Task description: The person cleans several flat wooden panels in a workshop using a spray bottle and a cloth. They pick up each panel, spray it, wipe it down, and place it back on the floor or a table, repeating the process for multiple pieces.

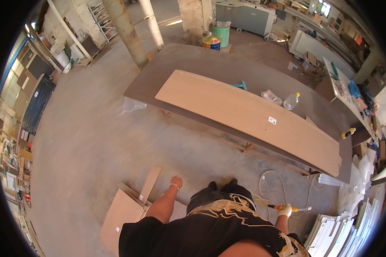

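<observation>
My right hand (pixel 284 210), in a whitish glove, is closed round a slim yellow-and-black hand tool (pixel 294 209) low beside my right leg. The tool's exact kind is too small to make out. Close to it, a pale hose (pixel 260 182) loops over the floor. My left hand (pixel 176 182) is bare and hangs at my left side, with a bracelet at the wrist. Its fingers are too foreshortened to read, and no held thing shows. Near that arm, a narrow board strip (pixel 150 185) lies by larger brown panels (pixel 121 216).
Ahead stands a dark worktable (pixel 193 60) carrying a long brown panel (pixel 244 115). A teal tool (pixel 240 85), a plastic bottle (pixel 291 101) and a yellow-and-black bottle (pixel 348 133) lie on it. White strips (pixel 330 233) are stacked at lower right. Metal posts (pixel 126 32) rise beyond.
</observation>
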Demonstrator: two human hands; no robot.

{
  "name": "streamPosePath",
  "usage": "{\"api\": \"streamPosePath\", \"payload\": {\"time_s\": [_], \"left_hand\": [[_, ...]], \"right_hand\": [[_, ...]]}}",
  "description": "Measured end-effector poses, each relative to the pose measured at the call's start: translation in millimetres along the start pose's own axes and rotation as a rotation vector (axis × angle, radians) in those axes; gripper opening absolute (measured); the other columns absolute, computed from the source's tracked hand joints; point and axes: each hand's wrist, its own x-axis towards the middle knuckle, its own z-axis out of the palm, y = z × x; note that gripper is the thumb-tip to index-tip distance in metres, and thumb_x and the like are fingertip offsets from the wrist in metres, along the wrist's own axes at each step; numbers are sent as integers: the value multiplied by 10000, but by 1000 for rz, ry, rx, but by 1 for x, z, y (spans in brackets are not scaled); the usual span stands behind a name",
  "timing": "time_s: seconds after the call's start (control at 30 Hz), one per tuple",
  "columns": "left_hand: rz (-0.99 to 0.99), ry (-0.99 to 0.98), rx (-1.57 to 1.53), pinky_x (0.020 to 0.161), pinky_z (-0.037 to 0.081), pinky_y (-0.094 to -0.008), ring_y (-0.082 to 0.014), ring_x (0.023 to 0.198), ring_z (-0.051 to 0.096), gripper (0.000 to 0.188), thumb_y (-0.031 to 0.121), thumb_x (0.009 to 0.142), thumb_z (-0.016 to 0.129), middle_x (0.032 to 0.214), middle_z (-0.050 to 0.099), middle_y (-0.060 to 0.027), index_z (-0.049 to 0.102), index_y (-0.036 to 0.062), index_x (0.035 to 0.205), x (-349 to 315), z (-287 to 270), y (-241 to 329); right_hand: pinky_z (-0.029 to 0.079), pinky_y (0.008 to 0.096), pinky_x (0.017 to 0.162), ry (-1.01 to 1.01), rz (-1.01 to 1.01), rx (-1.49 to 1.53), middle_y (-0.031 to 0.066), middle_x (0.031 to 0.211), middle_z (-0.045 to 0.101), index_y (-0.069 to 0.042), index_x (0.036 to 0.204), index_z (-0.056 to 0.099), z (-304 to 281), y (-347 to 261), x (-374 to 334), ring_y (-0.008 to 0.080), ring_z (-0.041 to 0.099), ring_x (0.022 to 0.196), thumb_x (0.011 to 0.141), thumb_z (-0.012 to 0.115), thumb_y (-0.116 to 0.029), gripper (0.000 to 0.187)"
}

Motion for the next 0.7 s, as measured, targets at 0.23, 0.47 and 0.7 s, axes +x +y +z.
{"api": "streamPosePath", "payload": {"time_s": [0.23,0.47,0.7], "left_hand": [[262,-289,347,814,568,-455,-305,990,728,265,198,902,561,1040,758,-135,797,101,971,-78,102,-34],[288,-192,265,720,559,-493,-358,862,716,189,213,827,633,909,743,-168,762,88,886,-4,63,29],[-123,40,-798,674,561,-417,-295,798,722,241,161,864,617,919,749,-148,725,43,1045,98,-71,86]], "right_hand": [[502,320,672,-45,68,4,34,823,593,-113,928,546,-47,5,66,205,607,715,937,585,-256,149],[407,468,992,-32,332,-179,5,1211,626,-201,1189,579,-57,43,79,227,564,1175,942,515,-415,333],[467,417,784,-681,614,-506,14,1011,632,-176,1088,588,5,92,84,214,591,967,957,505,-275,183]]}}
